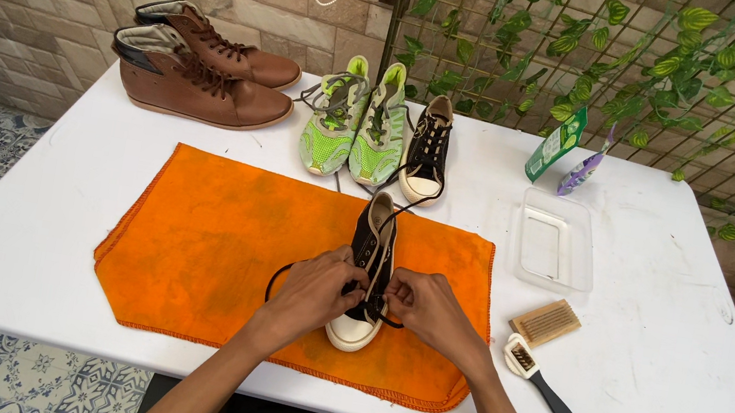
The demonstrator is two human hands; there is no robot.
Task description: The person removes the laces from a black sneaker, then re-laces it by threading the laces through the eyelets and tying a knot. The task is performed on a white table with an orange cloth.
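Both hands are working on the lace of a black sneaker point(370, 266) that lies on the orange cloth point(213, 251), toe pointing to the near edge of the table point(655, 380). The left hand point(315, 292) pinches the black lace point(280, 273) at the lower eyelets, and the lace makes a loop to the left over the cloth. The right hand point(430, 310) is closed on the other end of the lace, just beside the shoe's toe part. I judge the step in hand is handling the lace at the lowest eyelets; I cannot tell if it goes in or comes out. The next move seems to need a steady shoe and a careful pull, so the loop does not catch under the hands.

Around: the second black sneaker point(425, 152) stands beyond the cloth, its lace reaching toward the first one. Beside it is a pair of green running shoes point(356, 121), and at the far left corner a pair of brown boots point(202, 72). On the right side lie a clear plastic tray point(557, 241), a wooden brush point(546, 321) and a small brush with black handle point(545, 387), near the right hand but not touching. Two small packets point(567, 155) lean at the far edge. Nothing blocks the hands directly.
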